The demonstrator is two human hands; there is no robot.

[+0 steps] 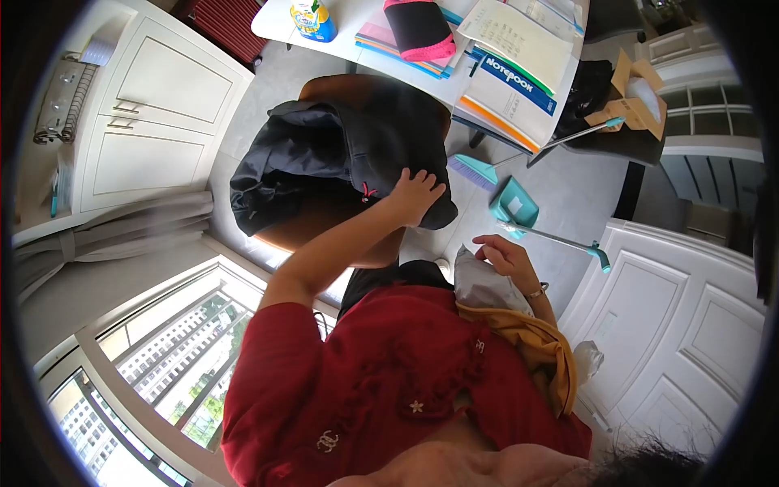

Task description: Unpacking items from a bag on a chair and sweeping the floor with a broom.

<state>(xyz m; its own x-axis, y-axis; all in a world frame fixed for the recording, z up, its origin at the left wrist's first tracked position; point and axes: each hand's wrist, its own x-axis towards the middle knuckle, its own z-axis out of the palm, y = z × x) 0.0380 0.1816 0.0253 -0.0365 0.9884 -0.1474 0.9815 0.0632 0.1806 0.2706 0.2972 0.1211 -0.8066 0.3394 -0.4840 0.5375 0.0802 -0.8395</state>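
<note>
My left hand [417, 198] rests with fingers spread on a black jacket [389, 131], near its zip edge and a small red pull cord [367, 193]. The jacket lies in a loose heap over a brown chair [328, 222], hiding much of it. At my right side, my right hand [504, 255] is bent beside a grey plastic bag [484, 280]. The bag sits between my forearm and body; whether the fingers grip it, I cannot tell. A mustard-yellow cloth [569, 374] hangs over my right arm.
Beyond the chair, a white table [371, 58] bears notebooks [505, 100], a black-and-pink fabric item [420, 30] and a bottle [313, 21]. A broom [475, 170] and teal dustpan [517, 207] occupy the floor at right. An opened cardboard box [642, 100] sits on a dark chair.
</note>
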